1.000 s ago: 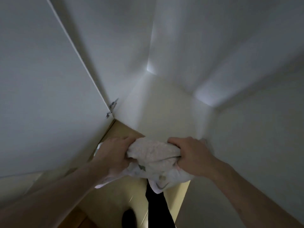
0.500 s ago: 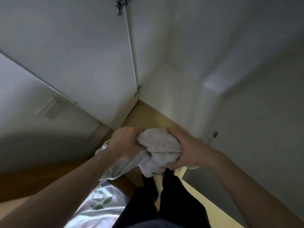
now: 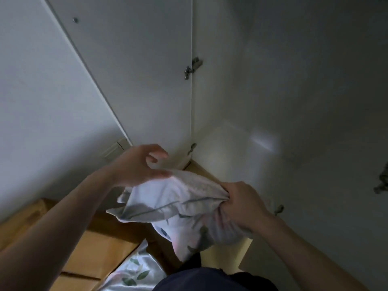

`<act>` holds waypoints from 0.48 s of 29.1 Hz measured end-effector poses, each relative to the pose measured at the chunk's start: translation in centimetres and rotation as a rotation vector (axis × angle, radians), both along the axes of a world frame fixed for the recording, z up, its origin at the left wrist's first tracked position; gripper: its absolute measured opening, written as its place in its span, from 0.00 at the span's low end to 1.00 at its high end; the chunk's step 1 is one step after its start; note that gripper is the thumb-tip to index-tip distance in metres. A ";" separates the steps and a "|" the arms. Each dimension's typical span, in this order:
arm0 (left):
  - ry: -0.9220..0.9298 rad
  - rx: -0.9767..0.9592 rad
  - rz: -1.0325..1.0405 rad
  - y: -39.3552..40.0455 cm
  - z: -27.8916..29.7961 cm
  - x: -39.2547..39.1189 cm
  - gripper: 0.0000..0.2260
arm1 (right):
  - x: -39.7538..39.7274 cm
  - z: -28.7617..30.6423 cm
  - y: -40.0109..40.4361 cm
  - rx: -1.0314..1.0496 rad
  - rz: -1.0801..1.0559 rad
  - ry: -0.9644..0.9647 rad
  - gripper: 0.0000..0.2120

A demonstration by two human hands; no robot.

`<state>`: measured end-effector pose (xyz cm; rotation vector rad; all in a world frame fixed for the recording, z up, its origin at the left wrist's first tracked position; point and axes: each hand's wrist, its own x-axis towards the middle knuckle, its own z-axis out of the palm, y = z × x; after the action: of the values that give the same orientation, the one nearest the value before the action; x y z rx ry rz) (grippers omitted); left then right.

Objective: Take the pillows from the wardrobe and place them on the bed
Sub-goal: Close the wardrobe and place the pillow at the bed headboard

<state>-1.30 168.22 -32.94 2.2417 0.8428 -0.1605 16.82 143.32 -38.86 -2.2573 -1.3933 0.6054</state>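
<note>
While clenched tight around a bunched end of the pillow [image 3: 180,198], right hand [image 3: 241,204] bears most of the load. Left hand [image 3: 134,166] half open, fingers [image 3: 156,153] spread and curled loose, palm only resting along the upper edge of the fabric, not gripping it. Pillow itself hanging between the two hands, out of the wardrobe [image 3: 241,156] and in front of its open door [image 3: 134,76], leaf-printed cover drooping toward the legs. Below, a second piece of leafy fabric [image 3: 136,271] over the wooden floor [image 3: 92,255]; possibly another pillow or the edge of bedding, too dim to tell. Removal done for this one, by the look of it; carrying over and setting down on the bed not yet done. No bed clearly in view.
</note>
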 end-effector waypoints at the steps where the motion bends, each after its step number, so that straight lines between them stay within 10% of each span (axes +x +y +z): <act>1: -0.069 0.012 0.118 1.3 0.3 -0.2 0.25 | 0.1 -0.1 0.1 -0.006 0.007 -0.006 0.06; 10: -0.343 0.264 0.772 10.6 5.9 -0.7 0.45 | 0.5 3.1 -0.7 -0.009 0.059 -0.126 0.04; 14: -0.476 0.186 0.736 11.9 6.7 1.0 0.34 | 1.0 3.6 -1.1 -0.032 0.055 -0.169 0.07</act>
<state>-0.28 180.08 -26.29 1.8564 1.3678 0.7850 17.85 142.22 -35.26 -2.3484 -1.5400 0.4660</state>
